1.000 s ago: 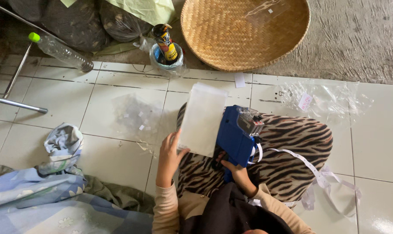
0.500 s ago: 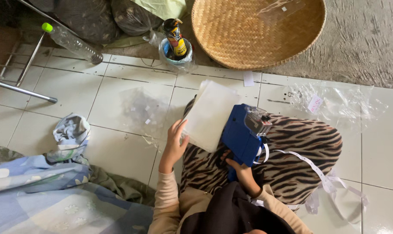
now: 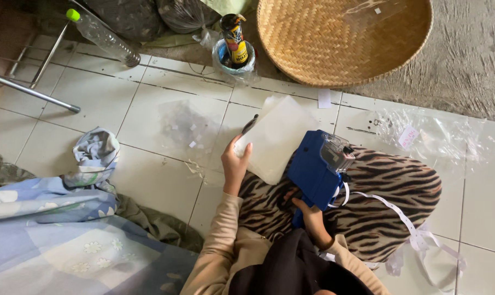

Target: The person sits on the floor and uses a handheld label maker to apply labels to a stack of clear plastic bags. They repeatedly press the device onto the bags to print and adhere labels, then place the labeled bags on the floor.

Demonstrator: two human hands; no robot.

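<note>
While the person sits on the tiled floor [image 3: 149, 186], the left hand [image 3: 235, 164] has its grip clamped on the edge of a stack of clear plastic bags [image 3: 277, 136] held over the striped lap. The right hand [image 3: 308, 214] grips the handle of a blue label gun [image 3: 316, 172], which touches the stack. A woven basket [image 3: 343, 38] lies well apart.

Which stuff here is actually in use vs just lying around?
In use:
left hand holding the white bag stack
right hand gripping the blue label gun
paper strip trailing from the gun

Lying about:
woven tray
plastic bottle
can in a blue cup
loose clear bags
crumpled cloth
</note>
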